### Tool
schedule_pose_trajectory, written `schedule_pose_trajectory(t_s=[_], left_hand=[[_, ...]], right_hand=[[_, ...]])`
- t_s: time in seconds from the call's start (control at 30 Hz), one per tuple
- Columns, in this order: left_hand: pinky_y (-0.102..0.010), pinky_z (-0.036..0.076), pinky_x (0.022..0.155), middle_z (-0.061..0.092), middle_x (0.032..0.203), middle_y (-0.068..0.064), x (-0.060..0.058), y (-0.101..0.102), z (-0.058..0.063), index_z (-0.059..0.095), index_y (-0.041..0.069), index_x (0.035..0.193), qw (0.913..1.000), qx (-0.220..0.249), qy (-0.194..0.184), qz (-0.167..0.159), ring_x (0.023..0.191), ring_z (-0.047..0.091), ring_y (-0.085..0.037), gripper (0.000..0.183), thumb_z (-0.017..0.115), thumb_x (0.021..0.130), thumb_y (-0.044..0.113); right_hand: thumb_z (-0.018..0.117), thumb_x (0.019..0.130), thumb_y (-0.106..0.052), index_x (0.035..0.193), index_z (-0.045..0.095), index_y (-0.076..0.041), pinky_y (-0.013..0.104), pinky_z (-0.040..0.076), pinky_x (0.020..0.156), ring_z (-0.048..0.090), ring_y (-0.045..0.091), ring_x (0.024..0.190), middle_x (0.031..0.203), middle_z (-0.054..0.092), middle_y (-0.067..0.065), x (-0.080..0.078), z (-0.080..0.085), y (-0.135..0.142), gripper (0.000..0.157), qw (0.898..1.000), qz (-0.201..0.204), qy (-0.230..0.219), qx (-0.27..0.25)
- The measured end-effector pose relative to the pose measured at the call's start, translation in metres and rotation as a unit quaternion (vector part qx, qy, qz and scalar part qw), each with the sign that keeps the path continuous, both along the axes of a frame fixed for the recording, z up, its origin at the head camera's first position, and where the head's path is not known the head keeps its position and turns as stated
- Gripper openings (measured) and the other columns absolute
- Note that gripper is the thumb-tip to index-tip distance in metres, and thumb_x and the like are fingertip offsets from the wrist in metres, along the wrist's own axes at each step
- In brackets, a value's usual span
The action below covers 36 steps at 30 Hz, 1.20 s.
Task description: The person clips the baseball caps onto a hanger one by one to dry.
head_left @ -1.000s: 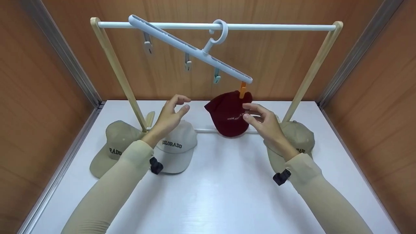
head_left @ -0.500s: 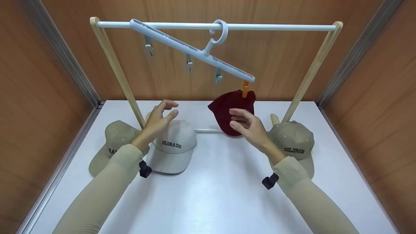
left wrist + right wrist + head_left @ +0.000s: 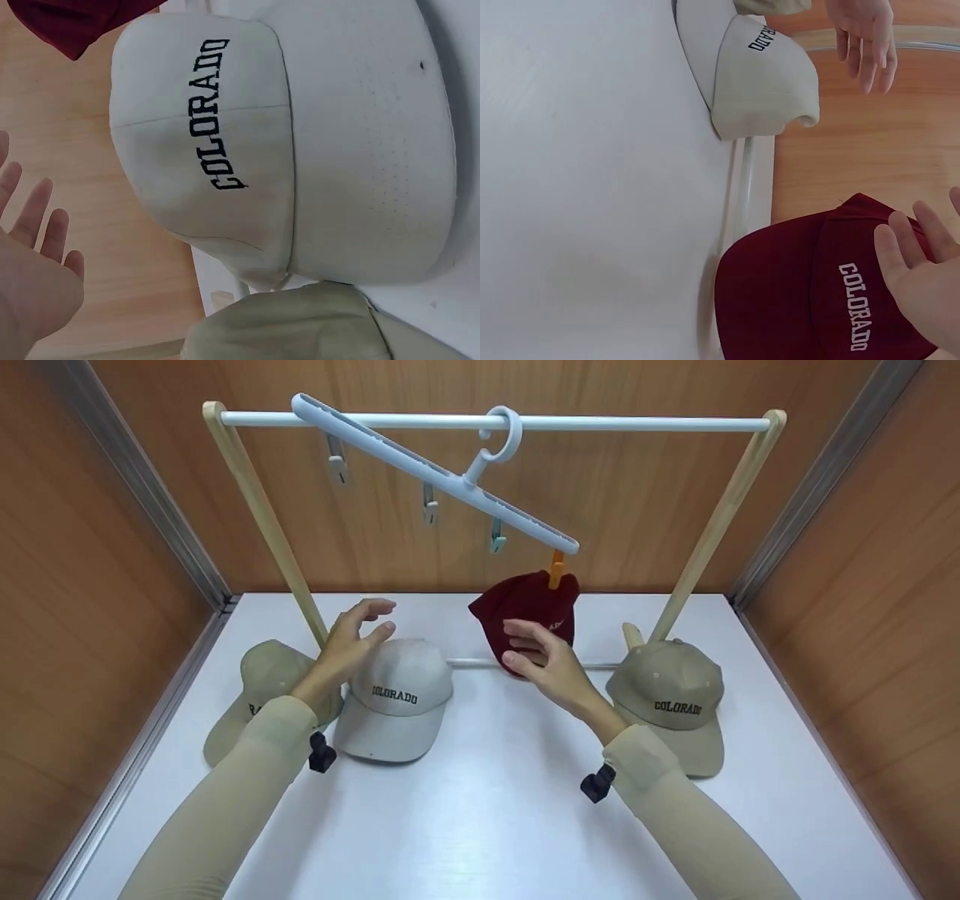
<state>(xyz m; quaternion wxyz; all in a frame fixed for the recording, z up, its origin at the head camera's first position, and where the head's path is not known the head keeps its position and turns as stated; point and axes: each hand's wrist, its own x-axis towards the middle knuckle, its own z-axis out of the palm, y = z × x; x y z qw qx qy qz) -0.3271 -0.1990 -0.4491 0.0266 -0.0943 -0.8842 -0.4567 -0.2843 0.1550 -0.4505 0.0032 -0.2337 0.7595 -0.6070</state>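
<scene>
A dark red cap [image 3: 517, 600] with white lettering hangs from an orange clip [image 3: 556, 571] at the low right end of a tilted hanger [image 3: 442, 476]. My right hand [image 3: 546, 664] is in front of this cap, fingers loosely bent and holding nothing. On the white surface sits a white cap [image 3: 401, 690] marked COLORADO, brim toward me. My left hand [image 3: 349, 641] hovers above its left side, fingers relaxed, nothing in them; the left wrist view shows the white cap [image 3: 202, 135] beside the hand.
An olive cap [image 3: 274, 675] lies far left, partly behind my left forearm; another olive cap [image 3: 667, 686] sits at right. The hanger hooks over the white rail [image 3: 637, 424] of a wooden-legged rack. Several pale clips hang bare from it. Wood-grain panels [image 3: 862, 585] enclose three sides.
Both hands have moved left and slightly down, my right hand from the red cap's right side across its front. The hanger and red cap sway slightly.
</scene>
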Motion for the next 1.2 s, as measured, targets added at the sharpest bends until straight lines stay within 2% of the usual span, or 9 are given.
schedule_pose_trajectory(t_s=[0.23,0.47,0.73,1.07,1.2], left_hand=[[-0.068,0.022,0.124,0.047,0.160,-0.004,-0.005,-0.014,-0.010,0.049,0.026,0.156,0.9992,-0.012,-0.038,0.000,0.153,0.034,-0.029,0.051,0.055,0.109,0.046],[-0.067,0.021,0.124,0.044,0.162,-0.009,-0.011,-0.022,-0.021,0.046,0.024,0.158,0.9978,-0.020,-0.062,-0.008,0.154,0.034,-0.033,0.053,0.050,0.110,0.047],[-0.068,0.021,0.124,0.039,0.167,-0.009,-0.017,-0.021,-0.033,0.039,0.027,0.163,0.9904,-0.019,-0.136,-0.021,0.157,0.030,-0.036,0.067,0.047,0.107,0.063],[-0.072,0.014,0.124,0.038,0.166,-0.010,-0.022,-0.018,-0.043,0.035,0.031,0.163,0.9824,-0.008,-0.185,-0.028,0.157,0.029,-0.039,0.063,0.040,0.109,0.063],[-0.070,0.013,0.125,0.040,0.164,-0.011,-0.023,-0.016,-0.045,0.035,0.031,0.163,0.9798,-0.002,-0.197,-0.037,0.156,0.031,-0.039,0.059,0.038,0.111,0.059]], right_hand=[[0.070,0.104,-0.018,0.154,0.049,-0.002,0.049,0.042,0.120,0.049,0.042,0.144,0.157,0.053,0.017,-0.002,0.000,-0.010,0.056,1.000,-0.006,-0.008,0.011],[0.071,0.103,-0.015,0.154,0.050,-0.002,0.053,0.039,0.121,0.050,0.040,0.144,0.157,0.052,0.018,-0.003,-0.010,-0.020,0.056,1.000,-0.013,-0.004,0.014],[0.069,0.104,-0.018,0.155,0.050,-0.007,0.051,0.038,0.122,0.051,0.031,0.145,0.158,0.053,0.012,-0.004,-0.017,-0.029,0.056,0.999,-0.022,-0.018,0.022],[0.070,0.104,-0.018,0.156,0.047,-0.004,0.052,0.035,0.124,0.048,0.036,0.148,0.160,0.050,0.015,-0.003,-0.024,-0.027,0.058,0.999,-0.009,-0.039,0.018],[0.070,0.104,-0.019,0.156,0.049,-0.006,0.049,0.036,0.124,0.049,0.032,0.147,0.159,0.051,0.012,-0.002,-0.025,-0.029,0.057,0.999,-0.014,-0.048,0.020]])
